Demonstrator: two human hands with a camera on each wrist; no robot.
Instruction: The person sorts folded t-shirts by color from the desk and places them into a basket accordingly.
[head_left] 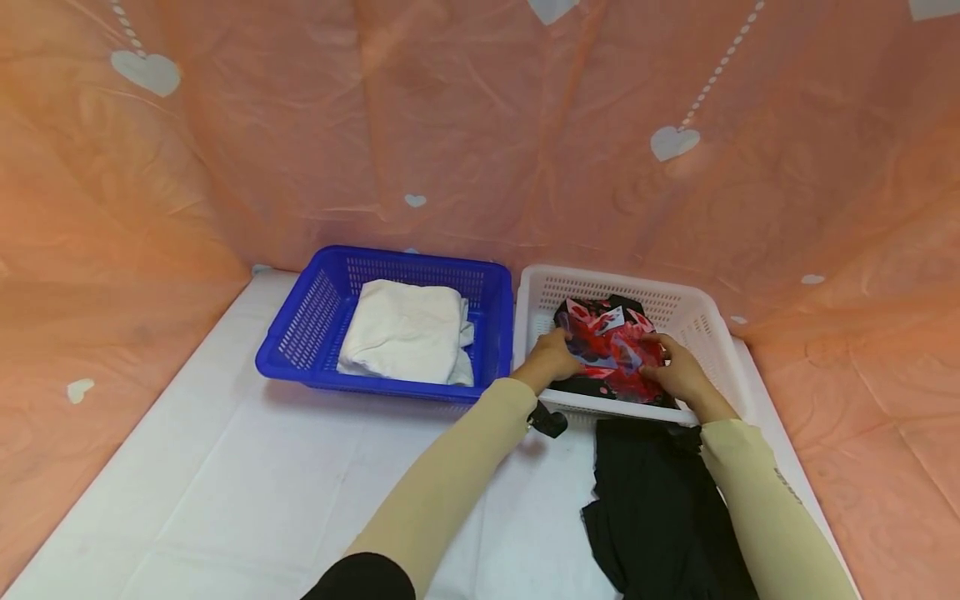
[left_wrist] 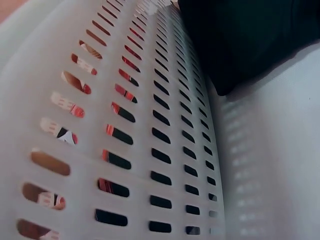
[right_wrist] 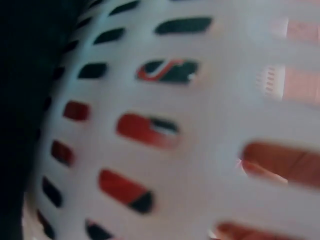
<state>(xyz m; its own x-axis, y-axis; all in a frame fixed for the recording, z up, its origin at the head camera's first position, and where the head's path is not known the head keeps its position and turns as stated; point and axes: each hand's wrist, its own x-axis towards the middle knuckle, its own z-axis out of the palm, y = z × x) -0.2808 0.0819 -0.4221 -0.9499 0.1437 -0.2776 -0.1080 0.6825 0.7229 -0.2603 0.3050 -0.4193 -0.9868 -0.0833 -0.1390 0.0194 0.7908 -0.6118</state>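
A folded red-and-black patterned garment [head_left: 611, 350] lies inside the white basket [head_left: 622, 279]. At its left edge my left hand [head_left: 551, 360] holds the cloth, thumb on top. My right hand [head_left: 684, 377] grips the opposite edge, its thumb also on the print. In the left wrist view the slotted wall of the white basket [left_wrist: 142, 110] fills most of the picture, with bits of red and dark cloth behind the slots. The right wrist view shows the basket wall [right_wrist: 210, 110] close up and blurred, with skin of the right hand [right_wrist: 300, 165] through a slot.
Left of the white basket stands a blue basket [head_left: 300, 371] holding folded white cloth [head_left: 405, 329] and a pale piece beneath it. A black garment [head_left: 663, 508] lies on the white table [head_left: 225, 483], in front of the white basket. An orange curtain [head_left: 480, 125] hangs behind.
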